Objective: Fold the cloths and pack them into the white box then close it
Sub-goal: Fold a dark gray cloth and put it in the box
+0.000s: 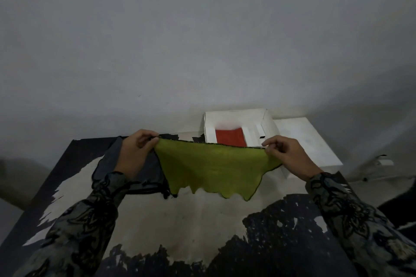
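You are pinching the green cloth by its top corners, left hand and right hand, above the table. A red cloth is already sitting in the white box at the far right corner. A grey cloth is waiting, box lid off.

from here i see the green cloth stretched between my left hand and right hand, hanging like a curtain across the near side of the white box. the box is open on top, a red cloth lying flat inside with bare floor either side of it. its lid lies just right of it. a grey cloth lies under my left wrist. the worn table in front of me is bare.
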